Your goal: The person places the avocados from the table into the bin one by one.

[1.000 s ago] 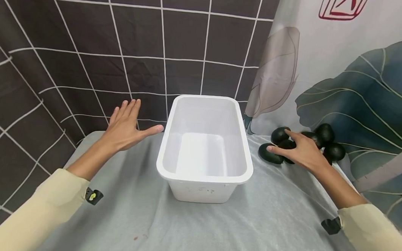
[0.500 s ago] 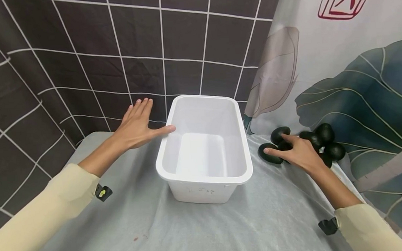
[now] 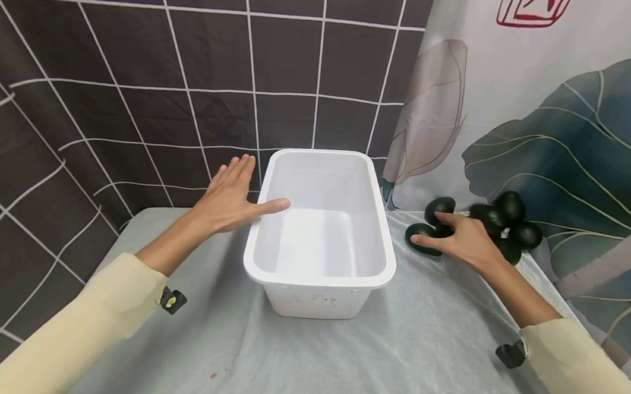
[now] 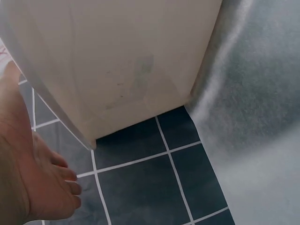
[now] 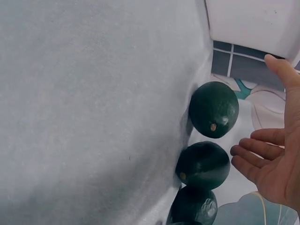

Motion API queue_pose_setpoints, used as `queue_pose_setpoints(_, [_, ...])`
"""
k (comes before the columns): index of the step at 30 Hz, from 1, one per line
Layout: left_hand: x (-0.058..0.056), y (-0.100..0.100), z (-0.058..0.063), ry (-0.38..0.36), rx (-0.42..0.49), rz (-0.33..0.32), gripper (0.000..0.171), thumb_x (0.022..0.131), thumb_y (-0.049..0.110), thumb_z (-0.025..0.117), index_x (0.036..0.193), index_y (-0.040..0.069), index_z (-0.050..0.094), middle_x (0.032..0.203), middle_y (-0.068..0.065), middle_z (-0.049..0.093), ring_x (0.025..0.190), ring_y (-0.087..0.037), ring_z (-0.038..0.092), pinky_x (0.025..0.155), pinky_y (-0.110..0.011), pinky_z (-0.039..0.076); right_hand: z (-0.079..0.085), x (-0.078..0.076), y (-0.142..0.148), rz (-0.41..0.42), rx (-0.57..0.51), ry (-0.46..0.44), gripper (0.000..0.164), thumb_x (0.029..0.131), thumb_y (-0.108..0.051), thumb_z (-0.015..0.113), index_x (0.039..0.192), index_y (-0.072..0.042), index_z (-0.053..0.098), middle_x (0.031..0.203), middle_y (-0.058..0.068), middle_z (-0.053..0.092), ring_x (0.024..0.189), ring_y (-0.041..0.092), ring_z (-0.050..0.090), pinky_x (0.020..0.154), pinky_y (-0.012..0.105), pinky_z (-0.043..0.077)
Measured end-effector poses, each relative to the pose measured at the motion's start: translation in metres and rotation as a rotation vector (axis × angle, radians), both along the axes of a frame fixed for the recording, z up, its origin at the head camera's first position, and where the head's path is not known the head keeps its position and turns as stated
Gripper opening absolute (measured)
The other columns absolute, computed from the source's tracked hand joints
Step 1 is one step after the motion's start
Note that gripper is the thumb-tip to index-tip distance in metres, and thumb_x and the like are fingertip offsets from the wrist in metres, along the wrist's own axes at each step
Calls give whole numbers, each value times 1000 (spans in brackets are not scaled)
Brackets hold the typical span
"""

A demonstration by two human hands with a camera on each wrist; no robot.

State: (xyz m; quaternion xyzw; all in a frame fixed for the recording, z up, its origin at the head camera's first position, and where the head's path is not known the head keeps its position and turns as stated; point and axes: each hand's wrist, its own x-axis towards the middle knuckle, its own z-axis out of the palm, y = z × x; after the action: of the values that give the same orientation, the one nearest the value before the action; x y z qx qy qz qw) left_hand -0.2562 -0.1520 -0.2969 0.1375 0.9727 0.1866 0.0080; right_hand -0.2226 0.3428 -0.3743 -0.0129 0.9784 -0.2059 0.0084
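R. hand (image 3: 466, 241), fingers apart, holding nothing, over avocados (image 3: 487, 219) at far R. corner of bench (image 3: 324, 363); L. hand (image 3: 230, 202) spread, nr. tub (image 3: 315, 301). Avocados prob. firm, smooth; grip mid-girth.

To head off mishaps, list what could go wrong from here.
1. The dark green fruits are rounded and bunched together, so a nudge from the right hand could set neighbours rolling.
2. Some lie near the edge of the grey cloth and might roll off.
3. The left hand has its thumb across the rim of the white tub; a bump might shift it.
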Motion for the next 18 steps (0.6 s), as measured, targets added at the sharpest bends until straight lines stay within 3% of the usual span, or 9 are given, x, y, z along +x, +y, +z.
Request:
queue_pose_setpoints(11, [0, 15, 4, 10, 16, -31, 136, 93, 87, 63, 181, 2, 3, 192, -18, 2, 181, -35, -3, 147, -52, -5, -8, 0, -5, 6, -5, 15, 114, 92, -79, 79, 165, 4, 52, 166, 35, 54, 153, 61, 49, 120, 81, 44])
queue_pose_setpoints(18, [0, 22, 1, 1, 14, -52, 139, 91, 89, 63, 181, 2, 3, 192, -18, 3, 181, -35, -2, 147, -51, -4, -13, 0, -10, 34, 3, 56, 100, 95, -64, 85, 162, 5, 56, 162, 35, 58, 149, 64, 51, 119, 81, 45])
